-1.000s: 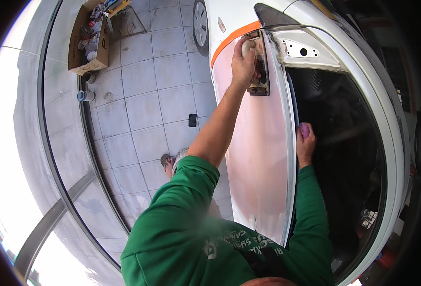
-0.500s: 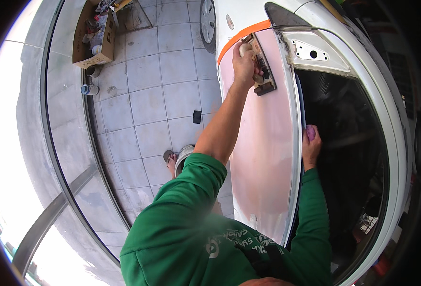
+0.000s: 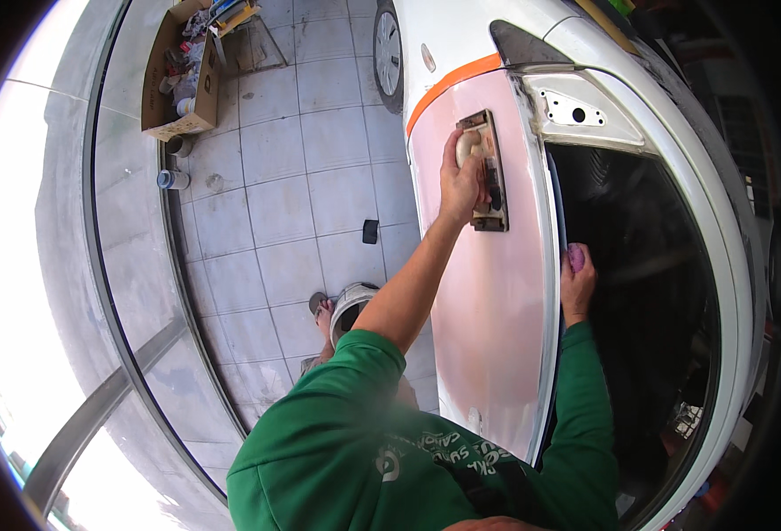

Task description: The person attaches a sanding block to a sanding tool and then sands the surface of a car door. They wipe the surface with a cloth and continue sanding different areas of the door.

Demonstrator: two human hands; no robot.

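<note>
My left hand [image 3: 463,181] is closed round the knob and handle of a long hand sanding block [image 3: 494,168]. The block lies against the upper part of the car door [image 3: 488,336], whose skin is coated in patchy pale pink. At the window opening my right hand [image 3: 578,285] is closed on a small purple pad [image 3: 576,257], at the door's inner edge. Its exact kind does not show. Orange tape [image 3: 448,86] runs along the door's far edge, beside the white fender.
A cardboard box [image 3: 206,97] full of odds and ends stands at the far left, with a blue-lidded jar [image 3: 174,180] nearer. A white bucket [image 3: 348,303] is beside my leg. A black scrap [image 3: 370,232] lies on the tiled floor [image 3: 275,195].
My left hand has drawn the sanding block nearer along the door, and the block now lies straighter. My right hand stays by the window edge with the purple pad. The view has shifted slightly.
</note>
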